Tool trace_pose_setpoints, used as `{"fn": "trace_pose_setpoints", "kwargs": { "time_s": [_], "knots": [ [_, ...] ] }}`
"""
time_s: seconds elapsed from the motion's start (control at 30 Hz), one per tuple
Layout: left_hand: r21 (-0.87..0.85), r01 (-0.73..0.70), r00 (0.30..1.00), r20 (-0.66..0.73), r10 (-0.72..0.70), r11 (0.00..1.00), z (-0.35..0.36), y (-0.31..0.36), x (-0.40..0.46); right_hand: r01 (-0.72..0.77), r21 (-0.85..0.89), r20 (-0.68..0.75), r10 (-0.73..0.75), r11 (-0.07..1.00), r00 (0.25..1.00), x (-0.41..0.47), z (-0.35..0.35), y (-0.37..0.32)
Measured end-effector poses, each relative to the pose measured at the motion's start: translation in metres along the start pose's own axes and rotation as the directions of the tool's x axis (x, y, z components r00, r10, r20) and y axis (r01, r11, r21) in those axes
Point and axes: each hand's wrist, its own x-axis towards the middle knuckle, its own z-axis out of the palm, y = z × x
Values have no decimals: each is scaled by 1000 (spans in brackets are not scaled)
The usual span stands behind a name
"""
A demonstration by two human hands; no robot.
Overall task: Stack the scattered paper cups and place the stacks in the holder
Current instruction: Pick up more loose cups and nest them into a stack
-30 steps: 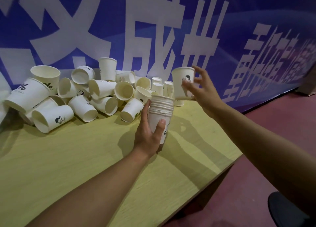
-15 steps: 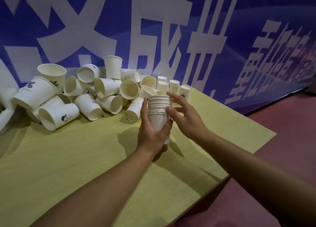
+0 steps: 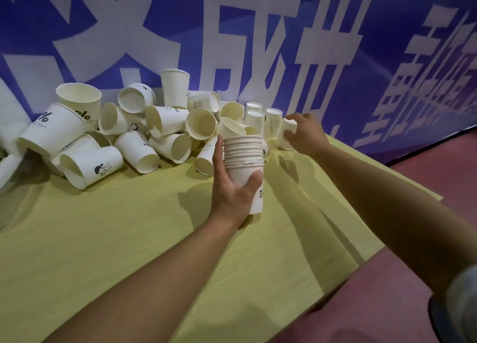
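My left hand (image 3: 233, 187) grips a stack of several nested white paper cups (image 3: 244, 159), held upright just above the yellow table (image 3: 103, 239). My right hand (image 3: 305, 133) reaches to the back right and closes its fingers around a small upside-down white cup (image 3: 287, 133) standing on the table. A heap of scattered white paper cups (image 3: 134, 136) of different sizes lies behind and left of the stack, most on their sides. Three more small upside-down cups (image 3: 258, 118) stand just left of my right hand. No holder is in view.
A blue banner with large white characters (image 3: 258, 45) hangs right behind the cups. The table's right edge (image 3: 374, 252) drops to a reddish floor (image 3: 413, 278). Large printed cups (image 3: 54, 128) lie at the far left.
My right hand set a cup into the stack, then moved away to the back right and closed on a small upside-down cup. The stack in my left hand stayed put.
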Motion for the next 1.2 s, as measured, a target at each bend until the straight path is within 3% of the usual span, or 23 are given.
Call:
{"fn": "trace_pose_setpoints", "kwargs": {
  "time_s": [0.2, 0.4, 0.57, 0.7, 0.87, 1.03, 1.1, 1.2],
  "knots": [
    [-83, 37, 998, 49, -33, 996, 0, -5, 6, -37, -161, -31, 32, 986, 999, 33, 9, 24],
    [-95, 66, 997, 35, -63, 993, 1, -3, 14, 62, -115, -119, -75, 991, 990, 30, 9, 16],
    [-66, 74, 997, -5, -74, 995, 2, 3, 12, 67, 93, -130, -54, 993, 990, -3, -2, 11],
    [-42, 74, 997, -28, -75, 996, 1, 1, 12, 4, 130, -54, 3, 992, 999, -30, -12, 16],
    [-9, 10, 1000, -7, -10, 1000, 1, 2, 9, -59, 69, 158, 47, 996, 986, -44, -21, 27],
    [-7, 0, 1000, 14, 0, 1000, 1, 4, 4, -76, -99, 454, 113, 992, 884, -32, -22, 23],
    [-6, 7, 1000, 27, -6, 1000, 0, 5, 4, -81, -113, 461, 125, 990, 879, -27, -20, 20],
    [-9, 12, 1000, 15, -12, 1000, 0, 5, 5, -43, -33, 293, 51, 999, 955, -24, -19, 14]
  ]
}}
